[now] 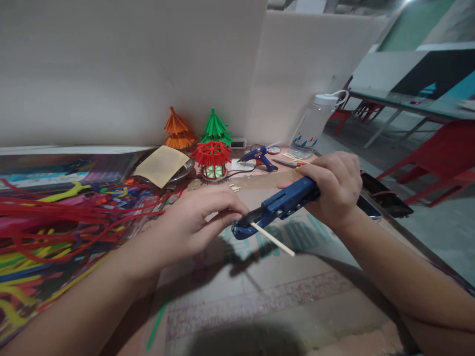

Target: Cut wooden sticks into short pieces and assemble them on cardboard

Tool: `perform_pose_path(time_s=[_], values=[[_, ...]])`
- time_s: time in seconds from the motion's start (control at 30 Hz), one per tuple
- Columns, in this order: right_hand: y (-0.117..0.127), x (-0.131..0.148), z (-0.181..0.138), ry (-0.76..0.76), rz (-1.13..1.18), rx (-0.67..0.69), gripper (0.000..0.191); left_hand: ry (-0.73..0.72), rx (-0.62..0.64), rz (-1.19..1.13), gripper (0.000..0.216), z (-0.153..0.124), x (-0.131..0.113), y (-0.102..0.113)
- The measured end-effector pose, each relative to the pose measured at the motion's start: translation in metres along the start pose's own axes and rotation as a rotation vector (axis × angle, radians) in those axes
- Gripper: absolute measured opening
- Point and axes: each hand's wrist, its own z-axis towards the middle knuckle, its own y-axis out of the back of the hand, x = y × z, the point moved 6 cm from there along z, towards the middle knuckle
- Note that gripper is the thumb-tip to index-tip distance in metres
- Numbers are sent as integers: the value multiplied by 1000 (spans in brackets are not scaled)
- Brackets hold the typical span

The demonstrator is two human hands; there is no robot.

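Observation:
My right hand (334, 185) is wrapped round the handles of a blue hand cutter (284, 202), which points down to the left. A thin wooden stick (276, 241) lies across the cutter's jaws, its free end slanting toward me at lower right. At the jaw tip, my left hand (208, 215) is closed in a pinch with thumb and forefinger, seemingly on the stick's other end, which the fingers mostly hide. Both hands are raised above the table, and their shadow falls on the printed sheet (230, 306) below.
Many coloured pipe cleaners (55, 232) are heaped at left. Behind my hands stand a red-roofed model house (213, 160), orange (178, 128) and green (215, 126) tree shapes, a blue glue gun (260, 157) and a clear bottle (308, 128). A dark case (388, 195) lies at the right edge.

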Motion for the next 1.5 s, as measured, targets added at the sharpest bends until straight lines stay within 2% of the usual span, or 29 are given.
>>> perform_pose_path(time_s=[0.4, 0.8, 0.97, 1.17, 1.3, 1.5], values=[[5, 1, -1, 44, -5, -52, 25, 13, 28, -25, 13, -5, 2, -1], [5, 2, 1, 31, -54, -52, 25, -72, 20, -50, 14, -4, -1, 3], [5, 3, 1, 38, -52, -71, 35, -76, 10, -34, 16, -3, -4, 3], [5, 2, 0, -14, -47, 25, 28, -59, 26, -27, 18, -2, -6, 2], [6, 0, -1, -42, 0, 24, 24, -50, 24, -28, 17, -2, -4, 1], [7, 4, 4, 45, 17, -39, 27, -36, 42, -45, 16, -3, -3, 0]])
